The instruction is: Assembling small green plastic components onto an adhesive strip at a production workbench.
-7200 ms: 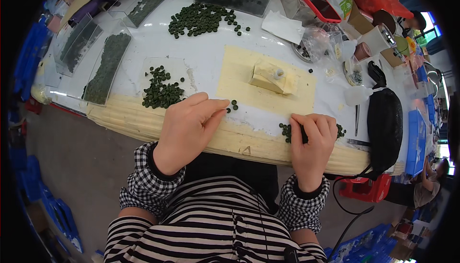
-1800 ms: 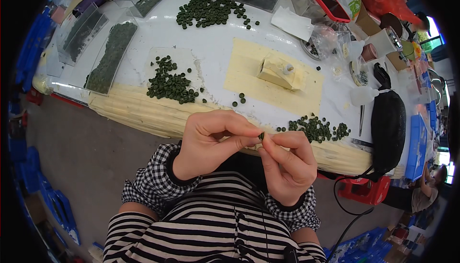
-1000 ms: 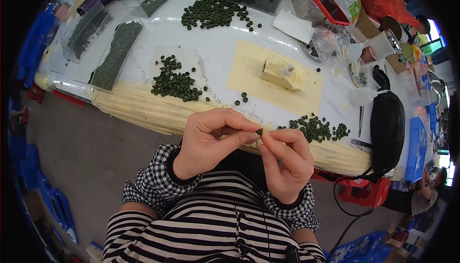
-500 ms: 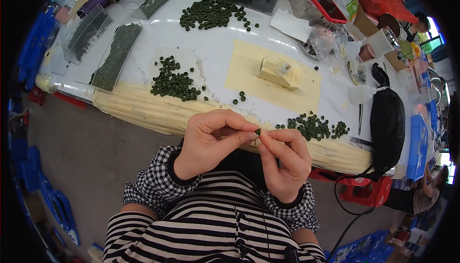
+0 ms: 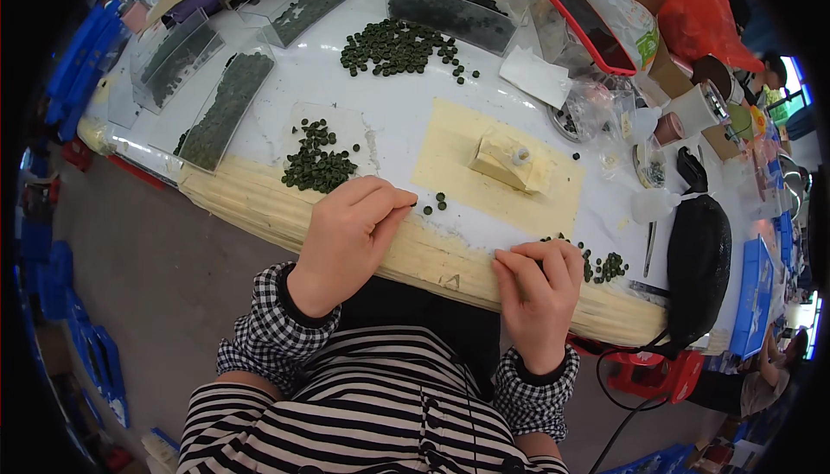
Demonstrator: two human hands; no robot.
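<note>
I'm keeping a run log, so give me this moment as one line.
left hand: beside loose green pieces | right hand: partly covering right-side green pile | yellow block: on yellow sheet

I see a few little round dark-green discs close together, between a left pile and a right pile.

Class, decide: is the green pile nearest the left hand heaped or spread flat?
Heaped: the green pile beside the left hand has overlapping pieces, though a few lie apart.
</note>
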